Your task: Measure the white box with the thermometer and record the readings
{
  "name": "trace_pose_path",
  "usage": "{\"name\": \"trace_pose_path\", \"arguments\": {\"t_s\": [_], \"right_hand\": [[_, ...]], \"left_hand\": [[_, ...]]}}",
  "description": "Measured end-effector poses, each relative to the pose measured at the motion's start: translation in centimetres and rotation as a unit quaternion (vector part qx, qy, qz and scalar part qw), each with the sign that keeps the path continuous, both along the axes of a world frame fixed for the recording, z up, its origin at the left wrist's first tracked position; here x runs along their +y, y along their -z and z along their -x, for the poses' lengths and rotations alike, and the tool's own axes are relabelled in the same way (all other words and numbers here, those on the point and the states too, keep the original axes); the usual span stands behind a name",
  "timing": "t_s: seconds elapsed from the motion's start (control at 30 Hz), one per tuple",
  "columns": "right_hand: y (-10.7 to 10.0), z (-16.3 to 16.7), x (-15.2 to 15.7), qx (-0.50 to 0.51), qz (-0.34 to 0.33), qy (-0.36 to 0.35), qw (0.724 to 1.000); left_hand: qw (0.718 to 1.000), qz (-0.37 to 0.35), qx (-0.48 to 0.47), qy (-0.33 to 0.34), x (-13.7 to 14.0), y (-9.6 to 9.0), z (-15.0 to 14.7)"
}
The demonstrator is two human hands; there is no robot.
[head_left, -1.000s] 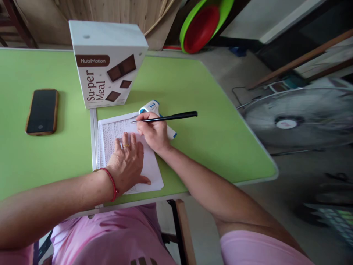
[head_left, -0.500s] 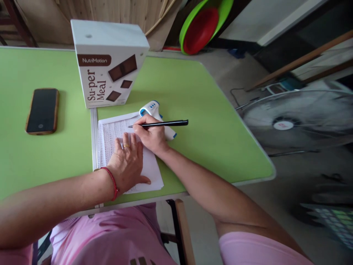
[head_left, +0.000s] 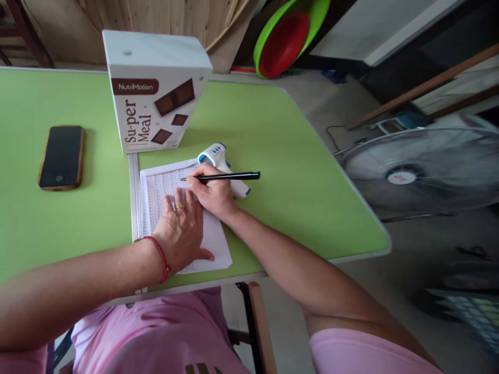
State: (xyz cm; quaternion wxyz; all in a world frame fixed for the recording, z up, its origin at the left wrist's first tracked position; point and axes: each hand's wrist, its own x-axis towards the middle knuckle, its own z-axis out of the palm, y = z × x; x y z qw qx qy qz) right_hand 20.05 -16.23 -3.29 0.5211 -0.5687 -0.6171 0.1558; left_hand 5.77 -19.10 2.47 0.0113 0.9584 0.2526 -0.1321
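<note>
Firstly, a green table bore a white box, standing upright; handwritten sheets lay just before it. Left hand: rested flat upon the sheets, grasping nothing. Right hand: pinched a black pen, tip at the sheets.

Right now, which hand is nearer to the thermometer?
Right. The right hand, holding the pen, is beside the thermometer and partly hides it; whether they touch is unclear. The left hand lies flat on the paper, farther off, down and left in view.
</note>
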Motion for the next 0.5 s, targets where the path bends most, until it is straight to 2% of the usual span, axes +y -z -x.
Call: {"name": "trace_pose_path", "arguments": {"t_s": [0.27, 0.5], "right_hand": [[0.12, 0.06, 0.04, -0.004, -0.017, -0.004, 1.0], [0.16, 0.0, 0.07, 0.003, -0.004, -0.007, 1.0]], "left_hand": [[1.0, 0.002, 0.014, 0.005, 0.09, -0.08, -0.06], [1.0, -0.002, 0.008, 0.003, 0.07, -0.12, -0.04]]}}
